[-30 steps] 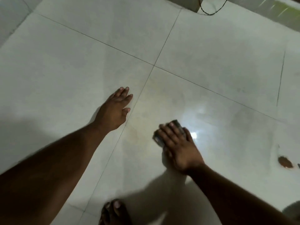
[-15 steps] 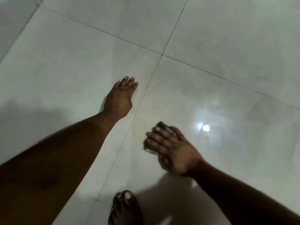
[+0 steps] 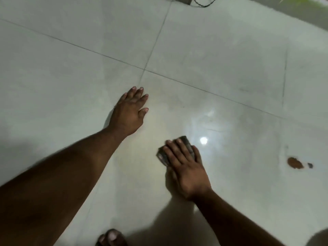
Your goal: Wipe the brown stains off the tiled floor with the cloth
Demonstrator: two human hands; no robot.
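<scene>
The right hand [image 3: 186,170] lies flat on a dark cloth [image 3: 164,157], its straight fingers pressing it onto the pale tiled floor [image 3: 221,59]. The left hand [image 3: 130,112] rests palm-down on the floor beside a grout line, fingers spread. A brown stain [image 3: 295,163] sits well to the right of the cloth. Toes [image 3: 111,237] show at the bottom edge, a black cable [image 3: 203,3] at the top.

text: none legible | labels: none | brands: none | numbers: none | signs: none
</scene>
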